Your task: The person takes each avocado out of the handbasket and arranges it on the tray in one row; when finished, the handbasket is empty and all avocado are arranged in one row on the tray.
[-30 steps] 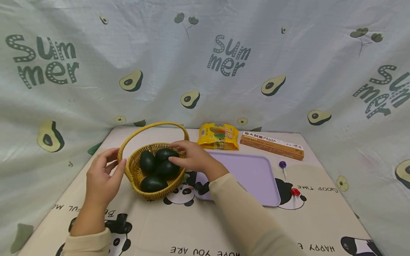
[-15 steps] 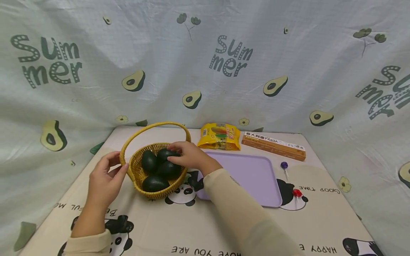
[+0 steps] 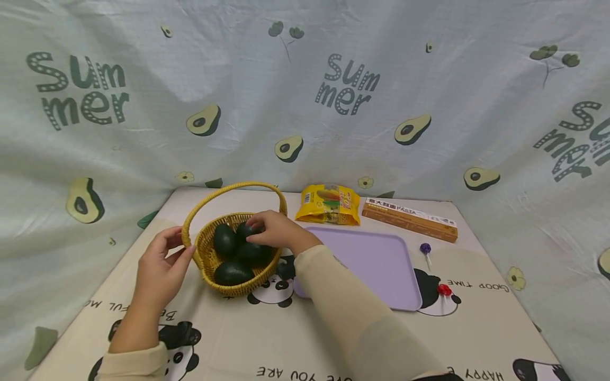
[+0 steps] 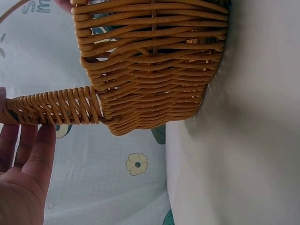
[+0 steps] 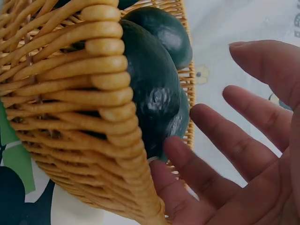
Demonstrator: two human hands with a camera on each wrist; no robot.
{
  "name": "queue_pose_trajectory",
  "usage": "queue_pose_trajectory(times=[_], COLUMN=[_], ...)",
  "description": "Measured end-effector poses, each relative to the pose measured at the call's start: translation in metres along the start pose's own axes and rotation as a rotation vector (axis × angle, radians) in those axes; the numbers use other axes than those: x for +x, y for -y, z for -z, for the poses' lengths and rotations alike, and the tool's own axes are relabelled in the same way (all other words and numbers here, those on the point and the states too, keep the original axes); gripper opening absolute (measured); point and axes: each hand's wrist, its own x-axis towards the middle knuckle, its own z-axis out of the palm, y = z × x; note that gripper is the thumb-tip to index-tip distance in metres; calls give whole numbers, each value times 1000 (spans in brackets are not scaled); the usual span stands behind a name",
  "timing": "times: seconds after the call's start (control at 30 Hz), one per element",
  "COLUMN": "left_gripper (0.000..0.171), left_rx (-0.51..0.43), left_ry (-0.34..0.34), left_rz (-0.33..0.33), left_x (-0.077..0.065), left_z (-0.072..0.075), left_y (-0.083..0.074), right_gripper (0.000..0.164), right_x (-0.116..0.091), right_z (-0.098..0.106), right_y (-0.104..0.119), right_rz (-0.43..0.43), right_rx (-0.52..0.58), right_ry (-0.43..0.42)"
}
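A woven basket [image 3: 238, 289] with a tall hoop handle [image 4: 56, 108] stands on the left of the table. Inside lie several dark green avocados [image 3: 233, 273], glossy and close together. My left hand [image 3: 162, 267] pinches the foot of the handle, thumb on one side and fingertips on the other. Reaching over the basket's right rim, my right hand [image 3: 276, 231] has its fingers spread at the back avocados. In the right wrist view those fingers are loosely bent, one fingertip right at an avocado [image 5: 152, 75], none wrapped round it. The hand partly hides the back avocados in the head view.
A shallow lilac tray [image 3: 381, 270] lies right of the basket, partly under my right forearm. Behind it are a yellow snack bag [image 3: 329, 205] and a pasta box [image 3: 410, 219]. A purple lollipop [image 3: 425, 248] and a red lollipop [image 3: 444, 290] lie farther right.
My right hand has moved a little left and farther over the avocados. My left hand keeps its place at the handle. The head view has shifted slightly.
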Motion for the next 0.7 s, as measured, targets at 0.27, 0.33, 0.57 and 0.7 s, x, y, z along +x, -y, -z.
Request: queue_pose_trajectory(times=[0.27, 0.33, 0.57, 0.7], left_gripper=[47, 47, 47, 47], left_rx=[31, 40, 44, 31], left_ry=[14, 16, 20, 17], left_rz=[28, 32, 32, 29], left_x=[-1, -2, -2, -3], left_z=[1, 1, 1, 2], left_y=[-3, -3, -3, -4], right_gripper=[35, 33, 23, 24], right_x=[7, 9, 14, 15], right_z=[-2, -2, -2, -3], right_y=[4, 6, 12, 17], right_rz=[-25, -35, -78, -97], right_rx=[-39, -53, -106, -136], right_ry=[39, 54, 127, 171])
